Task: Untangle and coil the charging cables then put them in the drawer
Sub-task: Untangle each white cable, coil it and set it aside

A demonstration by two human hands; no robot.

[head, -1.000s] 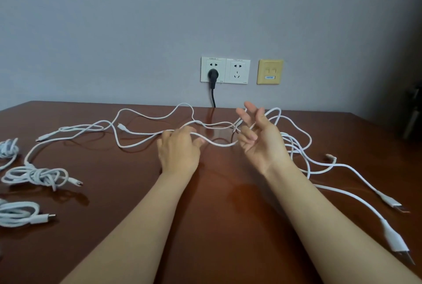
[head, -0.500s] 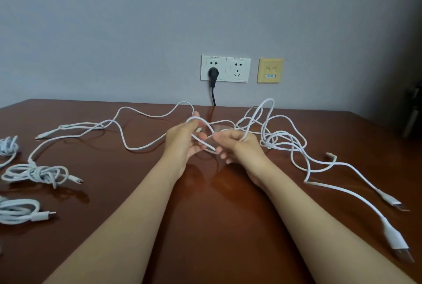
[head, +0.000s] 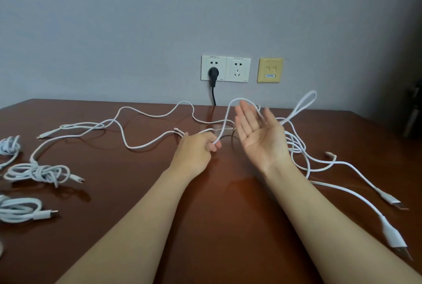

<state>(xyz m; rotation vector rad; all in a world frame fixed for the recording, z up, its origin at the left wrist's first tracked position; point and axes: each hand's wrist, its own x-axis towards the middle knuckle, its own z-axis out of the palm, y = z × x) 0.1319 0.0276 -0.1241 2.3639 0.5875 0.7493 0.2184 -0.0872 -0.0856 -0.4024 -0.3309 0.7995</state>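
- Saw both forearms cut off by the bottom edge, above a brown table [head: 217, 226]
- Found two USB plugs [head: 394, 237] at the near right on white leads, the nearer metal tip blurred
- Counted three coiled cables [head: 36, 173] at the left, well apart from the hands, two of them cut off by the frame edge
- Saw the left hand [head: 196, 149] knuckles up, fingers curled and pinching a strand of the tangled cable [head: 137, 146]
- Saw the right hand [head: 260, 137] just beside it, palm up, fingers straight and slightly apart, clamped on nothing; a strand arched over the fingertips and went hidden behind the hand
- Traced the tangled cable across the table from far left to right, bunched in loops behind the right wrist; could not tell how many leads made it up
- Made out a raised loop [head: 308, 101] beyond the right hand, blurred
- Noted wall sockets [head: 237, 69] with a black plug [head: 213, 72], its cord hidden below the table's far edge, and a yellow plate [head: 270, 70]
- Could not make out a dark object [head: 413, 114] at the right edge
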